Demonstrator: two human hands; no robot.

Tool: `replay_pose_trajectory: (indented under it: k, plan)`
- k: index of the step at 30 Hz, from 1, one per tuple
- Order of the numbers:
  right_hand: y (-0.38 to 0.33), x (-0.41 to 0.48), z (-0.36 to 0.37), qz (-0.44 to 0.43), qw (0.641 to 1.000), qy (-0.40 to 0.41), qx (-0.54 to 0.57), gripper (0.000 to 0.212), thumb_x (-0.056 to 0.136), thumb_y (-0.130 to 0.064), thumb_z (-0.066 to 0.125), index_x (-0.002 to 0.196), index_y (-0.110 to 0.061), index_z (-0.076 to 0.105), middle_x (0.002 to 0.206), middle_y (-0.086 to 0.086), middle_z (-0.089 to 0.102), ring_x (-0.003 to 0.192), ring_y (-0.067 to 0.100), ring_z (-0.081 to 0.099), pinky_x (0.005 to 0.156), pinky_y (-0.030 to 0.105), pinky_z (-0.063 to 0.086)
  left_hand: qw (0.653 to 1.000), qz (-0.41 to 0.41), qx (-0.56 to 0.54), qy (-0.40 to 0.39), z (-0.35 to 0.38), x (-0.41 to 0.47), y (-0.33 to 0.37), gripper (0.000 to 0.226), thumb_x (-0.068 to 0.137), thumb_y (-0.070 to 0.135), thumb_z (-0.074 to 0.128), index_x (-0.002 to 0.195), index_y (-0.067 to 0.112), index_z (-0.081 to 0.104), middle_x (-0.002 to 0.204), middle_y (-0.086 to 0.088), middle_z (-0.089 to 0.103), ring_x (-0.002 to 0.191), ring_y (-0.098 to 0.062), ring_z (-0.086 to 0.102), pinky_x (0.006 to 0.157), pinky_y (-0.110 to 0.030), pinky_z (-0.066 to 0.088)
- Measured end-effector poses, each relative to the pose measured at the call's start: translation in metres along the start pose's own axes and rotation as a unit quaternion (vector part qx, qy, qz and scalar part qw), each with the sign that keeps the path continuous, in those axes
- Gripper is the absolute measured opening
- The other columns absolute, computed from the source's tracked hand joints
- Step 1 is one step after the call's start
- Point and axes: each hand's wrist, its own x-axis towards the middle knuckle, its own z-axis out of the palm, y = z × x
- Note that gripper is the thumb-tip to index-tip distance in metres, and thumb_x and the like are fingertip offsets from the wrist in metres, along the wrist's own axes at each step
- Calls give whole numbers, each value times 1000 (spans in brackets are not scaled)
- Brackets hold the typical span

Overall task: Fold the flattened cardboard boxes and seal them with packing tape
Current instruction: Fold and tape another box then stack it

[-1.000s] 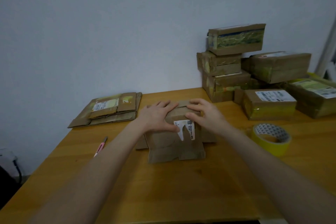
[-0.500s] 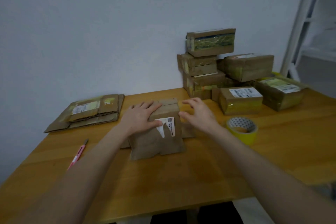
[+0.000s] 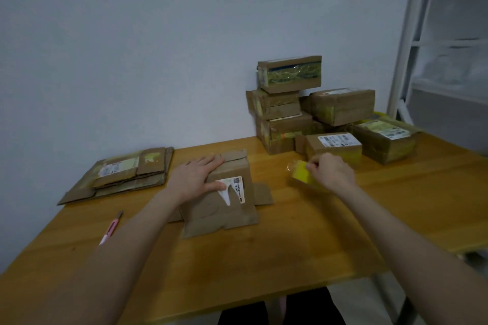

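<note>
A small folded cardboard box with a torn white label stands in the middle of the wooden table, its bottom flaps spread out. My left hand lies flat over its closed top flaps, thumb on the front face. To the right, my right hand grips the yellow roll of packing tape, lifted and tilted off the table; the roll is blurred. A pile of flattened boxes lies at the back left.
Several taped boxes are stacked against the wall at the back right. A pink box cutter lies near the table's left edge. A white metal frame rises at the far right.
My right hand left the box, moved right and picked up the tape roll. The left hand stayed on the box top. The view turned to the right.
</note>
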Motion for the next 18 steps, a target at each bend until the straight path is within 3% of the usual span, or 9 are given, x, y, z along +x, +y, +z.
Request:
replay_pose_trajectory:
  k: [2,4,7,10,14,16,18]
  plan:
    - [-26,8,-13,-73,985,47,150,27,99,-28,46,111,-16,66,110,6,66,101,25,58,80,35,45,1000,-5,-7,4,0,0,-1,123,43,97,-11,150,40,8,159,4,13,145,-17,20,114,-39,22]
    - [-63,12,-26,-153,957,62,239,26,99,-22,45,109,-11,66,106,5,64,99,22,55,76,30,39,1000,-5,-21,9,0,0,-2,120,49,98,-3,151,37,12,159,3,15,144,-18,22,114,-39,24]
    - [-116,16,-30,-219,937,17,273,28,102,-20,39,101,-6,64,92,2,58,87,16,51,66,29,35,998,-10,-60,11,-1,1,-6,106,70,87,37,152,23,20,158,0,20,142,-18,26,114,-36,26]
    - [-148,30,-15,-230,936,-16,267,31,102,-20,38,101,-3,64,96,6,59,95,25,55,79,36,40,996,-20,-84,20,-3,3,-10,94,79,67,57,151,16,23,157,-1,24,140,-18,29,113,-33,28]
    - [-155,44,9,-206,938,-49,274,36,103,-22,35,104,0,63,102,10,61,99,26,55,80,32,38,994,-86,-60,26,1,1,-15,106,70,78,55,151,19,19,159,-1,14,145,-19,15,117,-43,17]
    - [-155,50,15,-194,931,-63,302,35,103,-25,34,93,-7,63,90,5,59,90,21,53,80,32,38,987,-135,-87,15,4,-1,-19,116,62,82,57,152,24,13,160,-5,7,147,-22,8,117,-48,14]
    - [-157,54,21,-174,924,-67,334,38,103,-26,34,74,-15,55,73,1,52,78,20,49,77,33,37,979,-141,-147,0,2,2,-24,118,59,79,64,151,26,14,159,-7,13,144,-25,19,114,-45,25]
